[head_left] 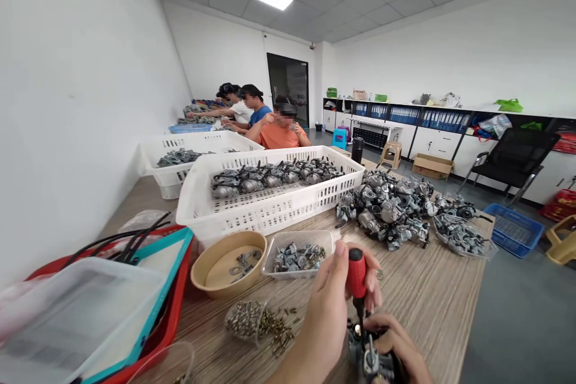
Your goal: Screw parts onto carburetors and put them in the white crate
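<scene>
My left hand (330, 297) is wrapped round a screwdriver (356, 273) with a red handle and black top. The tool stands nearly upright, its dark shaft running down to a small grey metal carburetor (371, 363). Brass-coloured metal shows beside the shaft, but the exact contact at the tip is unclear. My right hand (400, 342) grips the carburetor from the right side, low in the view and partly cut off by the lower edge. Left of my hands, a tipped clear cup (246, 321) spills small brass-coloured screws (279, 330) onto the wooden table (443, 306).
A clear tub (330, 243) of metal parts and a tan bowl (211, 279) stand ahead. Behind is a white basket (270, 216) with rows of carburetors. A carburetor heap (391, 210) lies right. A red tray (177, 312) is left. Several people sit beyond.
</scene>
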Motion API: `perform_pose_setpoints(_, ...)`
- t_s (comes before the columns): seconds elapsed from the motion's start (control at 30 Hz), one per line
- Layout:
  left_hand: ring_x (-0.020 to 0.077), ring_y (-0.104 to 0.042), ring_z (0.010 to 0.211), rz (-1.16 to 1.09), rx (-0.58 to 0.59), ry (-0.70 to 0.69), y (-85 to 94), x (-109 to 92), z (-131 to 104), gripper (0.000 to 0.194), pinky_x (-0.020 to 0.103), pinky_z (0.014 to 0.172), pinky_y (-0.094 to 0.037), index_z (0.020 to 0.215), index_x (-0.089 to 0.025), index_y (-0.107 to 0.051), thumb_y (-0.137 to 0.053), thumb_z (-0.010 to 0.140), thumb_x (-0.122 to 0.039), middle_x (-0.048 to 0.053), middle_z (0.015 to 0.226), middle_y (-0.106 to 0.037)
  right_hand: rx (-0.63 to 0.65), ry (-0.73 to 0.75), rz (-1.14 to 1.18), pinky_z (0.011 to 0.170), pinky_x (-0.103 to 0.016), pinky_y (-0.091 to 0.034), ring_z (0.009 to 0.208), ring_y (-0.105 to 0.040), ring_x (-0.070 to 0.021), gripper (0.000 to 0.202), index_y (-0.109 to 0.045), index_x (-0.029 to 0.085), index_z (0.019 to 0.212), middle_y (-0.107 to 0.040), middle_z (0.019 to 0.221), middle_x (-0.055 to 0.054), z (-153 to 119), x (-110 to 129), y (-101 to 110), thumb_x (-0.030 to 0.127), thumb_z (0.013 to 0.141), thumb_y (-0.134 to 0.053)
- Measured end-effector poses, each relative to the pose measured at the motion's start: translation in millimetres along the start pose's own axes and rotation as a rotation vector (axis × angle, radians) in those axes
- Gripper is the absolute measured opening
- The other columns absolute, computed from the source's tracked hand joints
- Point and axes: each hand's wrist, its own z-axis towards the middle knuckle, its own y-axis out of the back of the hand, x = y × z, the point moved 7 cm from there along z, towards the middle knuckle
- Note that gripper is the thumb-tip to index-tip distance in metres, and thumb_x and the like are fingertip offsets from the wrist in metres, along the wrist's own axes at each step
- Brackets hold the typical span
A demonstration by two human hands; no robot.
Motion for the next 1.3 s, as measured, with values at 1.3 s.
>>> perform_pose_setpoints(1.3,0.0051,-0.044,0.049,-0.047,0.23,-0.032,-12.9,-0.9,1.8,0.052,0.019,0.05,-0.036,0.093,-0.023,-0.05,-0.074,0.092,-0.069,-0.009,0.066,-0.051,0.051,-0.022,-0.068,0.095,-0.03,-0.063,0.114,-0.076,-0.0252,0.031,-0.073,0.026,0.1,-0.074,0.123,-0.01,3.4,10.2,14.3,0.056,0.102,-0.068)
